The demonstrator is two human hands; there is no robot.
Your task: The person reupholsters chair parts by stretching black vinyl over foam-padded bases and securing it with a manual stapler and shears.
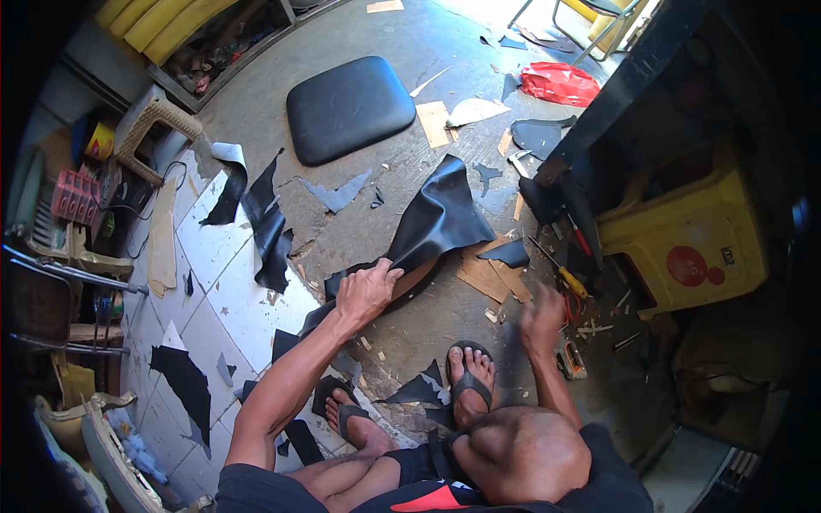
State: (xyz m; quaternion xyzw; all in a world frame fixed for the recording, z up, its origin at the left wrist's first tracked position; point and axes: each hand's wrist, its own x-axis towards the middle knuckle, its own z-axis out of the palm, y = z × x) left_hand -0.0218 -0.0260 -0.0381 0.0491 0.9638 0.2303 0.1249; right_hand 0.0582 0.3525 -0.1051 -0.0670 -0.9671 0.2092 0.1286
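My left hand [366,295] is closed on the edge of a creased sheet of black vinyl [440,209]. The sheet spreads ahead of the hand over the floor, and a brown panel shows beneath its near edge. Out to the right, my right hand [542,323] is raised, its fingers curled and smeared by motion. Right beside it are red-orange loops like scissor handles [573,309]; whether the hand touches them is unclear. Close by lies a screwdriver with a yellow handle [573,282]. A black padded seat cushion [351,109] lies farther ahead.
Black vinyl scraps [267,222] and cardboard pieces [483,275] litter the floor. On the right, a yellow plastic stool [684,248] lies tipped over. A beige woven-pattern stool [154,128] stands at left. A red plastic bag [560,84] lies far right.
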